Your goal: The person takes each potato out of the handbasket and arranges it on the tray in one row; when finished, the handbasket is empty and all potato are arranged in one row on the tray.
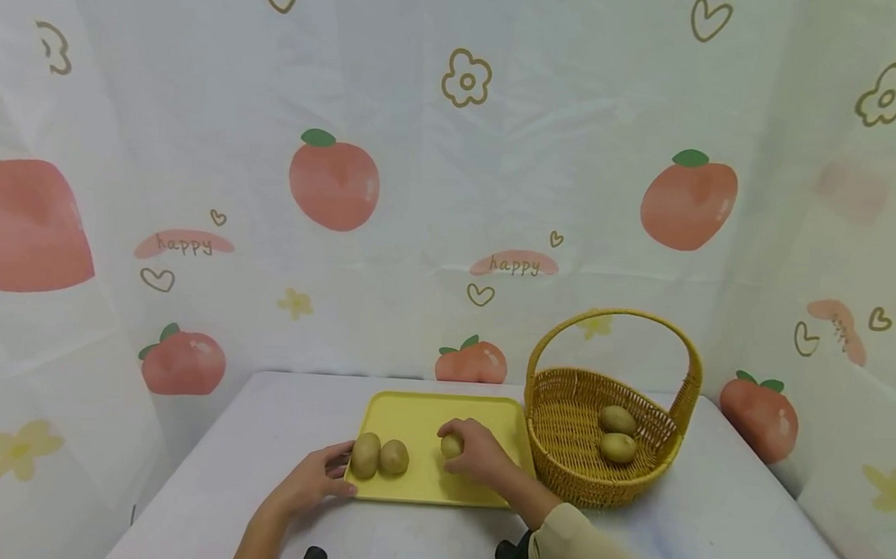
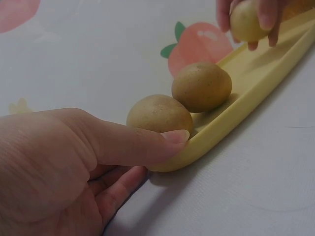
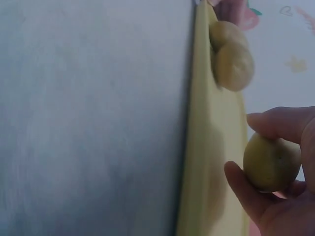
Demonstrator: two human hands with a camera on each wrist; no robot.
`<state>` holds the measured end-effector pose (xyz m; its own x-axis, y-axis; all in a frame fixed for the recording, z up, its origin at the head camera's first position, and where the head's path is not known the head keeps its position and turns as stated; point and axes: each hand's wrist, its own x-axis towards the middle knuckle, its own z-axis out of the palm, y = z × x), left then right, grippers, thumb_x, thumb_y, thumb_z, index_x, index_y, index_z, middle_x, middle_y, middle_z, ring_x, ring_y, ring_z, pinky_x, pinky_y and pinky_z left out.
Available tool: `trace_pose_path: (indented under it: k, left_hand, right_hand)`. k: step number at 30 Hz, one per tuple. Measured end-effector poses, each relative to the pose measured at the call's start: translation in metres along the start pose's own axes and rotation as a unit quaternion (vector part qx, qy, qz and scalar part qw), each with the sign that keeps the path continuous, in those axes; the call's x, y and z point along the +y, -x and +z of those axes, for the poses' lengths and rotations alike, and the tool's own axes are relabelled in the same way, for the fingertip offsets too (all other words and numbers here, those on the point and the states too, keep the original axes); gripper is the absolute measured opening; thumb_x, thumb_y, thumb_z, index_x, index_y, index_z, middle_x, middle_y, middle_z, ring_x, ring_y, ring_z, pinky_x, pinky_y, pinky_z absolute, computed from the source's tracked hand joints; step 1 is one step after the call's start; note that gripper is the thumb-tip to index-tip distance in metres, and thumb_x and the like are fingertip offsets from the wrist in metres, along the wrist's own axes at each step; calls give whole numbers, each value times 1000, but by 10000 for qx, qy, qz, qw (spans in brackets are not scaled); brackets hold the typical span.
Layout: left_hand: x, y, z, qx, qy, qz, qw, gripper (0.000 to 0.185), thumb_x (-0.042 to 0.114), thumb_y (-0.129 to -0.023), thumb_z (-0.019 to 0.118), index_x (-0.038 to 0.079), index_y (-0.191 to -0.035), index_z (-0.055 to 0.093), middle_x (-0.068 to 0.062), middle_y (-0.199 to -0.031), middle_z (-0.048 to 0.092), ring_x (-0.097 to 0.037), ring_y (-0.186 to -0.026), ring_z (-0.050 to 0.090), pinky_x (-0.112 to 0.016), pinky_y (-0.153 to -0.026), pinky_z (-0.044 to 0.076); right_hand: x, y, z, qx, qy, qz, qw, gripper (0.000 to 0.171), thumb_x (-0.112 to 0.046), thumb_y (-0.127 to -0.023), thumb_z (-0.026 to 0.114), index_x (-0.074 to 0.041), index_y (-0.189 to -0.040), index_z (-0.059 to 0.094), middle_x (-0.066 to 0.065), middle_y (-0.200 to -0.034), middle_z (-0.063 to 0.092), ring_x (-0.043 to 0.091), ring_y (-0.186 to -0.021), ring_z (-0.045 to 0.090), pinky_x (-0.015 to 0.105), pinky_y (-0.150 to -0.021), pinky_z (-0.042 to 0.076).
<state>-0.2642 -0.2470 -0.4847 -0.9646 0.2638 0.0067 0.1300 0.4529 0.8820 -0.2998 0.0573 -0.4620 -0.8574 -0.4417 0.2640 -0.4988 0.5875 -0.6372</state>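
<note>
Three potatoes sit on or over the yellow tray [image 1: 420, 412], and two more lie in the wicker basket [image 1: 561, 451] just to its right. The right hand [image 1: 478, 454] has its fingers and thumb curled round one small potato [image 1: 451, 446], held just above the tray floor; the right wrist view shows it pinched between thumb and fingertips with a gap of air under it, so a loose grip could let it drop and roll. The tray rim is low, and a round potato set down with any sideways push could run toward the two resting potatoes [image 1: 379, 456], which lie touching each other near the tray's left end, and knock them about. The left hand [image 1: 311, 480] steadies the tray at its left front corner: its thumb [image 2: 147, 142] lies straight across the rim, right against the nearest potato [image 2: 158, 114], with the other fingers tucked under the tray edge, so it pinches the rim rather than any potato. If that thumb presses inward it could nudge the nearest potato; if the hand lifts the corner, the tray would tilt and all the loose potatoes might roll toward the basket side. The table [image 1: 708, 508] cover looks smooth, so the tray itself could slide if pushed.
</note>
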Motion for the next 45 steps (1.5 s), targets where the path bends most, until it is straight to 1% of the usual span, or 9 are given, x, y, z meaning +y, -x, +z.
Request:
trace_pose_path:
  k: [6, 9, 16, 19, 25, 28, 32, 38, 45]
  left_hand:
    - [2, -1, 1, -18, 6, 8, 10000, 81, 0, -72, 80, -17, -139, 37, -34, -134, 48, -45, -120, 52, -43, -99, 49]
    - [2, -1, 1, -25, -4, -17, 10000, 81, 0, -72, 80, -16, -139, 37, -34, -135, 47, -45, -121, 52, -43, -99, 49]
    - [4, 1, 0, 47, -99, -191, 9998, 83, 6, -72, 83, -14, -139, 39, -33, -135, 47, -45, -120, 52, -46, -99, 48]
    - [5, 1, -1, 78, -86, -207, 9997, 82, 5, -72, 83, -14, -139, 40, -33, -135, 48, -45, -120, 52, -47, -100, 47]
    - [6, 2, 0, 120, -101, -261, 9995, 82, 5, -71, 83, -12, -139, 41, -32, -135, 48, -44, -120, 53, -46, -99, 48]
    - [6, 2, 0, 89, -102, -194, 9997, 82, 4, -72, 82, -13, -139, 40, -33, -135, 48, -45, -120, 53, -47, -100, 47]
    - [4, 2, 0, 52, -92, -126, 9999, 81, 4, -73, 82, -14, -140, 39, -33, -136, 47, -45, -120, 52, -47, -100, 47]
    - [6, 2, 1, 132, -162, -215, 9996, 81, 5, -72, 83, -13, -139, 41, -31, -134, 49, -44, -119, 53, -47, -100, 47]
    - [8, 1, 2, 200, -171, -295, 9992, 81, 3, -71, 82, -12, -139, 42, -31, -134, 50, -44, -119, 54, -46, -99, 48]
  right_hand:
    - [-8, -3, 22, 91, 253, 148, 9995, 40, 0, -66, 72, -7, -105, 67, -2, -92, 57, 14, -79, 49, 27, -68, 44]
    - [-12, -5, 30, 266, 224, 87, 9994, 39, -1, -66, 73, -7, -104, 67, -1, -91, 57, 15, -78, 50, 27, -67, 45]
    - [-16, -9, 49, 692, 317, -71, 9971, 39, -7, -67, 78, -7, -104, 67, 2, -95, 63, 20, -86, 55, 30, -71, 49]
    - [-18, -8, 54, 754, 191, -68, 9969, 41, -10, -69, 81, -8, -106, 66, 4, -97, 62, 20, -88, 55, 31, -73, 50]
    - [-25, -1, 53, 591, 112, 198, 9980, 50, -15, -70, 85, -9, -115, 63, 2, -103, 56, 20, -94, 55, 35, -80, 50]
    - [-25, 2, 49, 525, 144, 263, 9982, 55, -15, -70, 86, -7, -119, 62, 3, -106, 57, 23, -97, 55, 37, -82, 51]
    - [-23, 4, 44, 369, 141, 256, 9989, 59, -13, -69, 85, -7, -123, 61, 5, -110, 58, 24, -100, 55, 36, -84, 51]
    - [-17, 4, 40, 128, 162, 196, 9996, 63, -7, -68, 83, -8, -126, 59, 8, -114, 60, 25, -102, 54, 36, -85, 49]
    - [-13, 1, 41, 142, -57, 163, 9997, 61, -9, -69, 85, -7, -126, 60, 8, -115, 62, 26, -102, 55, 37, -85, 49]
